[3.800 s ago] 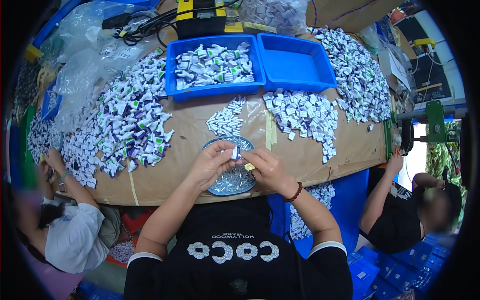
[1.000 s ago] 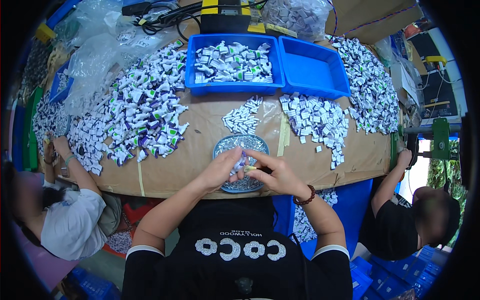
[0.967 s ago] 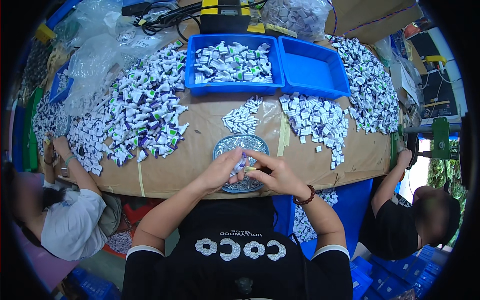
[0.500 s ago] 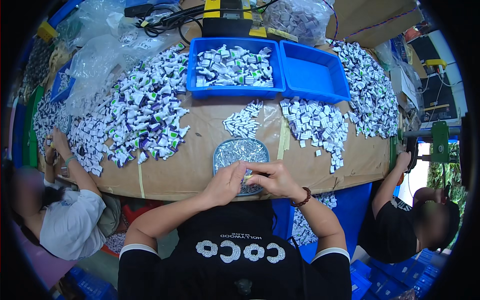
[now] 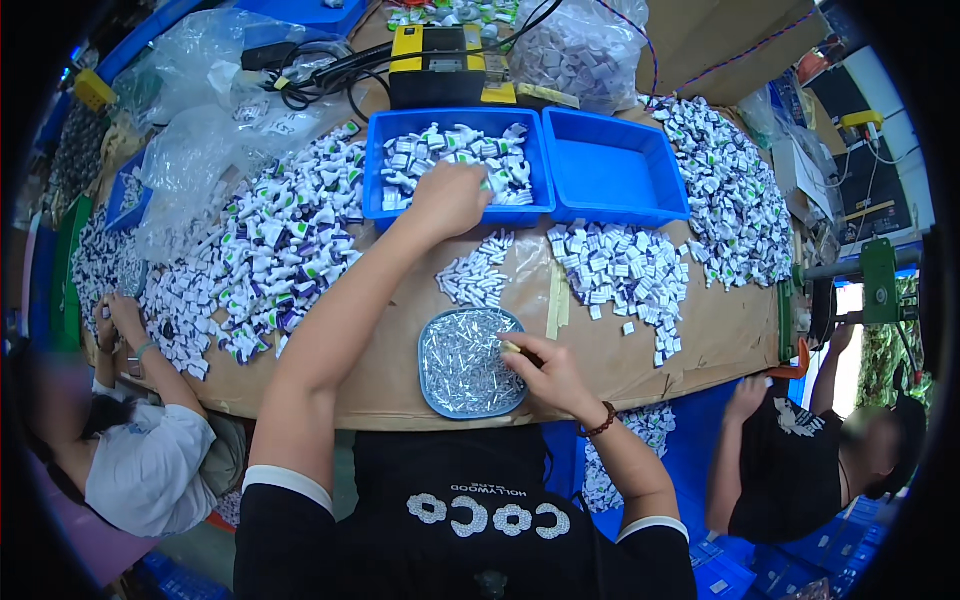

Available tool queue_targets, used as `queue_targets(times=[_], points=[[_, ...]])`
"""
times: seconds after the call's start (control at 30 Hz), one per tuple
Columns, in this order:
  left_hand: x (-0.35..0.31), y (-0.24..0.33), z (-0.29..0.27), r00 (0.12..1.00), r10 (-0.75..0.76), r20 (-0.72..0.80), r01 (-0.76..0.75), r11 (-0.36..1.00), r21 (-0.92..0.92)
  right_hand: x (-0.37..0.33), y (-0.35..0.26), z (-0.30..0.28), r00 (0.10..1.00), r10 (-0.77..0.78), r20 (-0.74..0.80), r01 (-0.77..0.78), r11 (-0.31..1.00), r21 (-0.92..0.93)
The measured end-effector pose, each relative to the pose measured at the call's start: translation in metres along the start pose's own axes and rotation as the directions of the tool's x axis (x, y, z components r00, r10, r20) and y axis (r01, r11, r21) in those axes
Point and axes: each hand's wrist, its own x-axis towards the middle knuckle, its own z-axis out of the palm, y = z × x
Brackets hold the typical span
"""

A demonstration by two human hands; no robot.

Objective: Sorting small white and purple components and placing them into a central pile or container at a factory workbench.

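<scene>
My left hand [image 5: 452, 200] reaches over the near wall of a blue bin [image 5: 458, 216] filled with small white, purple and green plastic figure parts [image 5: 405, 165]. Its fingers point down among the parts and are mostly hidden, so I cannot see if they hold one. Close to my body, my right hand [image 5: 548, 375] is at the right rim of a rounded blue-grey tray [image 5: 424, 375] full of thin metal pins [image 5: 465, 350]. Thumb and forefinger are pinched together, with a small yellowish bit at their tips that I cannot make out.
Small white parts [image 5: 475, 275] lie between tray and bin. A second blue bin [image 5: 615, 175] stands beside the first. White square pieces [image 5: 620, 265] and larger heaps [image 5: 290, 220] spread on both sides. A yellow-black device [image 5: 438, 75] stands behind. One person works at each side.
My hands were together over the tray. The left has moved forward into the blue bin, while the right stays by the tray, slightly lower and to the right.
</scene>
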Motion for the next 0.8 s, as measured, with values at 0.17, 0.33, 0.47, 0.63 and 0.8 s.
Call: queue_targets(times=[0.17,0.33,0.47,0.63,0.8], points=[[-0.036,-0.027,-0.026,0.980,0.008,-0.197,-0.048,0.979,-0.199,0.002,0.012,0.002,0.967,-0.234,0.099,0.254,0.897,-0.361],[-0.104,-0.062,-0.070,0.976,-0.087,-0.198,0.070,0.993,-0.096,0.008,0.002,0.014,0.938,-0.256,0.232,0.344,0.760,-0.551],[-0.153,-0.079,-0.067,0.998,-0.020,-0.066,0.028,0.993,0.112,0.008,0.010,0.022,0.932,-0.281,0.227,0.362,0.731,-0.579],[-0.188,-0.070,-0.030,0.998,-0.056,0.021,0.045,0.934,0.355,0.011,0.011,0.024,0.935,-0.305,0.183,0.354,0.756,-0.550],[-0.185,-0.072,-0.017,0.998,-0.020,-0.054,0.039,0.929,0.368,0.012,0.003,0.024,0.948,-0.300,0.103,0.309,0.797,-0.520]])
